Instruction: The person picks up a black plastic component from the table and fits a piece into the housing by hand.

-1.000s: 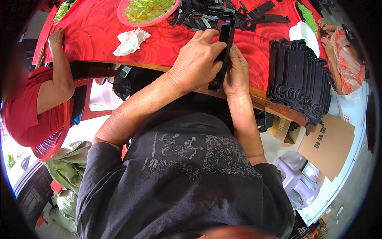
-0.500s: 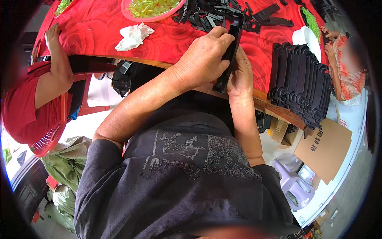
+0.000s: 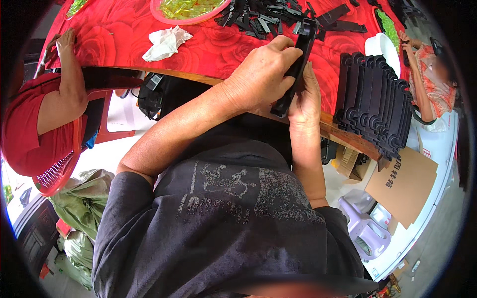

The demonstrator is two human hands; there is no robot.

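Observation:
A long, narrow black plastic part [image 3: 308, 37] stands tilted over the near edge of the table, its far end raised. My left hand [image 3: 263, 74] is closed against its left side, with the fingers and thumb on its inner face. From the right, my right hand [image 3: 306, 94] grips the same part, the fingers partly hidden behind it. Just beyond lies a loose heap of small black plastic pieces [image 3: 258, 21] on the red rose-patterned tablecloth [image 3: 119, 42].
Right of my hands is a stack of black plastic parts [image 3: 372, 97], beside a white bowl [image 3: 382, 47]. A crumpled white tissue [image 3: 167, 42] and a pink basin [image 3: 191, 19] of yellow pieces lie left. People sit at both sides. A lilac stool [image 3: 365, 231] stands below right.
Both my hands and the black plastic part have shifted slightly to the right. The person at the right has moved an arm, and the one at the left has shifted a little.

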